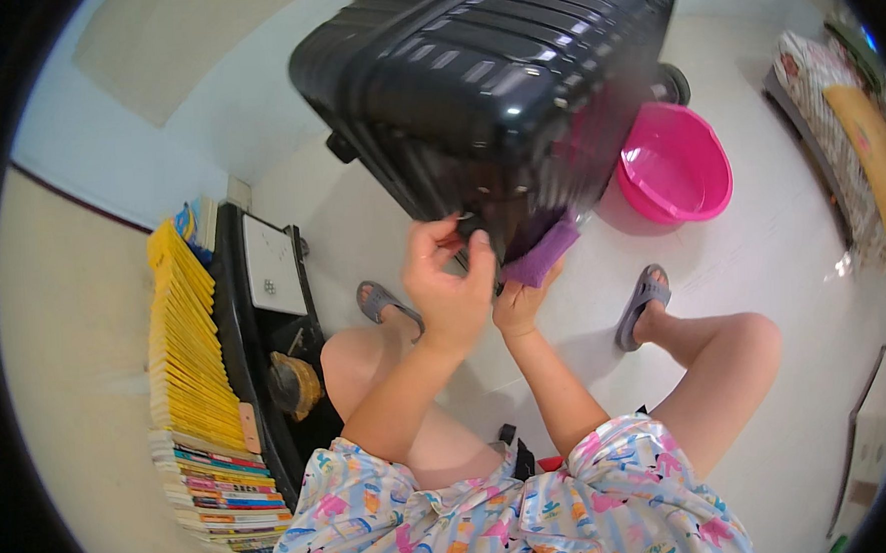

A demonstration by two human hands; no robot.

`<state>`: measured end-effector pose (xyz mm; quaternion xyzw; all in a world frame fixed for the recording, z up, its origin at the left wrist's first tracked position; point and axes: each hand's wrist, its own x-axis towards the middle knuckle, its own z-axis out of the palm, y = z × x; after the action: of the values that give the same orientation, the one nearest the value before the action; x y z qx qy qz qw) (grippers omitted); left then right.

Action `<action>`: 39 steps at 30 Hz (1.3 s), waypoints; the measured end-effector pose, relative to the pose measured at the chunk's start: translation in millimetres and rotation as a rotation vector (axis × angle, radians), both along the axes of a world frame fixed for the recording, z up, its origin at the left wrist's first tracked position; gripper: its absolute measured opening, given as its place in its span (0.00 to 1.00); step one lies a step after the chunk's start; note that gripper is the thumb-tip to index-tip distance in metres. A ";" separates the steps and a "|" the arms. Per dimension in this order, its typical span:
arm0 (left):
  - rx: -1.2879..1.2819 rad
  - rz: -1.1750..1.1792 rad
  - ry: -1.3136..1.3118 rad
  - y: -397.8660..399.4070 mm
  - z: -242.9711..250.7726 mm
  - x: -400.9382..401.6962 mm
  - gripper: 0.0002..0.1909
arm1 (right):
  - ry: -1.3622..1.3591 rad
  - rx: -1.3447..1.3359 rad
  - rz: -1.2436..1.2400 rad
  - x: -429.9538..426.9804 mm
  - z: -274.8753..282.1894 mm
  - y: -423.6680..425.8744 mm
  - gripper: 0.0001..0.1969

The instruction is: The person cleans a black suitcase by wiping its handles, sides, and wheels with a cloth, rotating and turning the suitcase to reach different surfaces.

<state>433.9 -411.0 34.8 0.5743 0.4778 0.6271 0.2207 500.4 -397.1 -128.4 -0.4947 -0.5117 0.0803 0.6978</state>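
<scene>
A glossy black hard-shell suitcase with ridged sides stands tilted in front of me. My left hand pinches a small black wheel at its near lower corner between thumb and fingers. Just to the right, my right hand holds a purple cloth against the suitcase's underside; part of that hand is hidden by the cloth. Another suitcase wheel shows on the left edge.
A pink plastic basin sits on the pale floor right of the suitcase. At the left, a black shelf unit stands beside a long row of yellow books and magazines. Folded bedding lies at the far right. My slippered feet are on both sides.
</scene>
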 end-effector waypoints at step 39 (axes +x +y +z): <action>-0.262 -0.526 1.195 52.4 -100.2 108.4 0.33 | 0.319 -0.143 0.027 132.5 -38.0 137.7 0.26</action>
<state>542.3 -358.6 -65.4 0.8889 0.4343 0.0631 0.1314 632.9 -259.4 -166.4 -0.5174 -0.3941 0.2032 0.7319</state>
